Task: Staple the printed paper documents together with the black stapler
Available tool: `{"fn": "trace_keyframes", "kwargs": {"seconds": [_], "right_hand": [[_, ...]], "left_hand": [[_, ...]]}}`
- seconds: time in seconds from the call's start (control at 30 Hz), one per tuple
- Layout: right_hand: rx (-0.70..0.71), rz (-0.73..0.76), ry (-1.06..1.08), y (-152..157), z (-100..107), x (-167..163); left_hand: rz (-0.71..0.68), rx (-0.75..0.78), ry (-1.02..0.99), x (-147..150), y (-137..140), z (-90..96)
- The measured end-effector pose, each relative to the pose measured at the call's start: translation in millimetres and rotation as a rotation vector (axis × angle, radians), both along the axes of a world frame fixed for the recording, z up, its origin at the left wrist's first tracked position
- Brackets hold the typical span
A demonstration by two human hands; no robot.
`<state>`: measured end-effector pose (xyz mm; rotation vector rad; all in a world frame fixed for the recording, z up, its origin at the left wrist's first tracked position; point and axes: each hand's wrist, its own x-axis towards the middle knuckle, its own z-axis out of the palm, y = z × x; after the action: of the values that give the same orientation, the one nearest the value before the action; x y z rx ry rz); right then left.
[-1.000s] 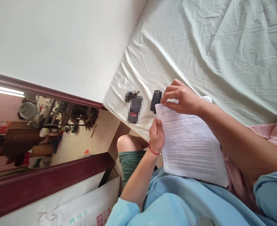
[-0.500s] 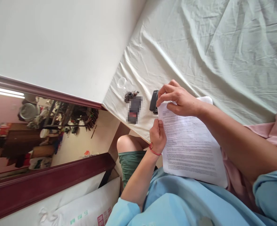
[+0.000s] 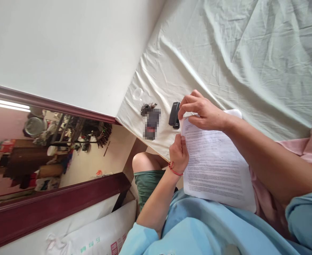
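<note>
Printed sheets of paper (image 3: 214, 166) lie tilted over my lap, text side up. My left hand (image 3: 179, 153) grips their left edge, thumb on top and fingers curled beneath. At the top left corner, my right hand (image 3: 199, 110) has its fingers bent and pinched on the paper's edge. Just left of that hand, a black stapler (image 3: 174, 115) rests on the sheet-covered bed, apart from both hands. How many sheets there are I cannot tell.
A pixelated dark object (image 3: 152, 124) lies near the bed's edge, with a dark beaded bunch (image 3: 147, 108) and a clear round item (image 3: 138, 93) beyond it. A maroon-framed mirror (image 3: 52, 148) stands at left above a white sack (image 3: 97, 233).
My hands and the paper's top edge have shifted very slightly right, so more of the stapler shows. Both hands keep their hold on the paper.
</note>
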<state>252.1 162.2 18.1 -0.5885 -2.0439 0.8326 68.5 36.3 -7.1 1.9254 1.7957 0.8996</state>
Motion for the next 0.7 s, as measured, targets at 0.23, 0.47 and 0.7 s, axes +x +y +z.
{"fn": "trace_keyframes", "kwargs": {"seconds": [0.23,0.47,0.7], "right_hand": [[-0.023,0.02,0.022,2.1,-1.0,1.4],[-0.029,0.049,0.01,3.9,-0.3,5.4],[-0.011,-0.007,-0.013,7.4,-4.4,9.1]], "left_hand": [[-0.018,0.027,0.008,-0.4,0.1,0.0],[0.003,-0.014,-0.005,-1.8,0.4,0.7],[0.044,-0.035,-0.051,-2.6,1.1,1.5]]}}
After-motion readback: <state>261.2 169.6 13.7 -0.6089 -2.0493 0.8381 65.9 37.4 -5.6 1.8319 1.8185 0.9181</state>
